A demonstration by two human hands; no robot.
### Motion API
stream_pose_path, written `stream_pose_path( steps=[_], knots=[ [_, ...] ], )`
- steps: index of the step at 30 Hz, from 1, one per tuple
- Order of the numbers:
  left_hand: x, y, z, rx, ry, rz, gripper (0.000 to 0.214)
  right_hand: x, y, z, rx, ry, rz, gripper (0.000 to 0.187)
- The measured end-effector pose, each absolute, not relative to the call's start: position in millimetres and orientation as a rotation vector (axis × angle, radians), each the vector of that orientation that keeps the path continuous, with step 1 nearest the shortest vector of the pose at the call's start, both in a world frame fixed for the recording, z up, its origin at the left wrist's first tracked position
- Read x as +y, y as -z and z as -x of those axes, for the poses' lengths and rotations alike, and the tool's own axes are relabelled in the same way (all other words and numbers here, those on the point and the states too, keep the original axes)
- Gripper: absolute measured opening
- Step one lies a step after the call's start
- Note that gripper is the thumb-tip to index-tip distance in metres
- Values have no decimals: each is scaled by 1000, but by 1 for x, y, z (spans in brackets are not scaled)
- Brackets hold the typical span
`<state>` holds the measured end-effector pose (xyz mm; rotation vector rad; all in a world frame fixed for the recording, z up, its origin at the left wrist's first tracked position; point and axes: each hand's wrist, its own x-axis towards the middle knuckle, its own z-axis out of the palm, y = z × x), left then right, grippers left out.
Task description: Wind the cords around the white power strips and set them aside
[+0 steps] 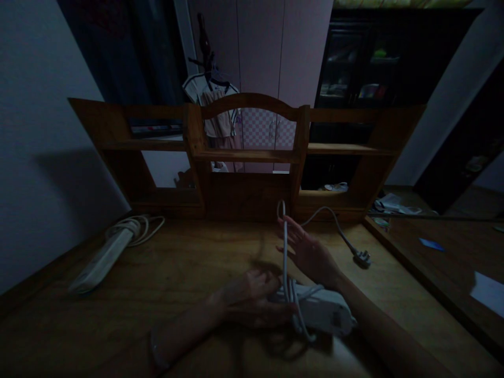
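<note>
A white power strip (325, 310) is held just above the desk, tilted, with its smooth side facing me. My left hand (260, 299) grips its left end, where several turns of grey-white power cord (293, 304) are wound around it. My right hand (311, 254) is raised beyond the strip, with the cord running over its fingers in a small upright loop. From there the free cord passes behind this hand to a plug (362, 258) lying on the desk at the right. The exact contact of the right fingertips is dim.
A second power strip (106, 254), its cord coiled around one end, lies at the left by the wall. Along the desk's back stands a wooden shelf unit (252, 156). To the right, a lower wooden surface holds a blue card (431, 244) and white paper (488, 293).
</note>
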<state>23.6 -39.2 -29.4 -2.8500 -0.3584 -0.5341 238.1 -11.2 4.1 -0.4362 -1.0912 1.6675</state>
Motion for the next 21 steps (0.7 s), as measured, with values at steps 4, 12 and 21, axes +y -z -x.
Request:
stream_pose_path(
  steps=[4, 12, 21],
  knots=[
    [-27, 38, -18, -541, 634, 2801, 61, 9, -7, -264, -930, -1416, 535, 47],
    [-24, 30, -23, -1286, 991, 2818, 85, 11, -1, -268, -851, -1264, 634, 44],
    [6, 34, -10, -1964, 1819, 2624, 46, 12, -3, -279, -910, -1351, 594, 21]
  ],
)
